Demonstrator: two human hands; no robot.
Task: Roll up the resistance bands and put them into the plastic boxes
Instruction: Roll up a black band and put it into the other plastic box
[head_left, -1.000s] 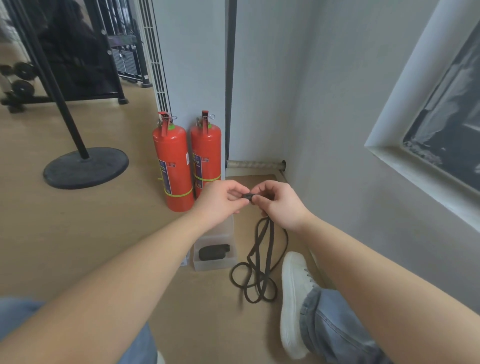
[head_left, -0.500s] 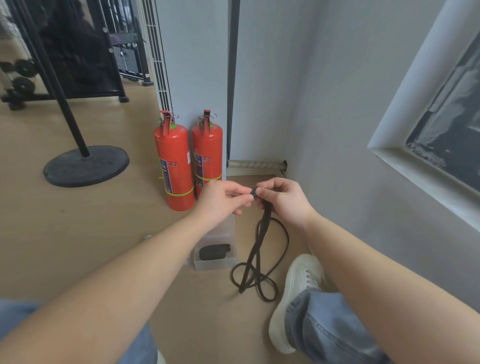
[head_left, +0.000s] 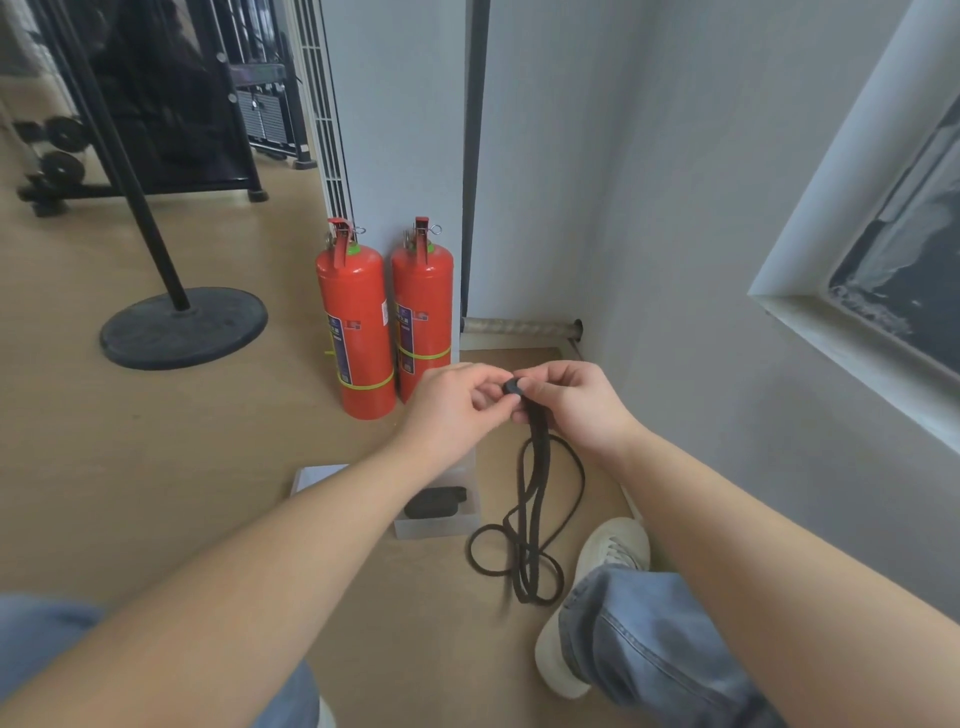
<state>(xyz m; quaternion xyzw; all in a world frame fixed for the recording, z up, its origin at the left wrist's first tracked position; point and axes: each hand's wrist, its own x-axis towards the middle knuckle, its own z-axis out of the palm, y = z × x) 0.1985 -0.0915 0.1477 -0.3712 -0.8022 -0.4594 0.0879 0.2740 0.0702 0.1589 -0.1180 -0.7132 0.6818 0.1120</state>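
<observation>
In the head view, the person's left hand and right hand meet in front of the body, above the light wooden floor. The fingers of both hands are curled and pinch the top end of a long, flat black rubber resistance band, where a small tight roll of it shows between the fingertips. The rest of the band hangs straight down from the hands, and its lower end lies in loose loops on the floor just beside a white sneaker under a blue jeans leg. To the left of the loops sits a small clear plastic box, open at the top, with a dark rolled band lying inside it. A flat white piece next to that box is partly hidden by the left forearm; it may be a second box or a lid. Behind the hands, two red cylindrical fire extinguishers stand upright side by side against the grey wall. Further left, a round black stand base rests on the floor with a slanted black pole rising from it.
</observation>
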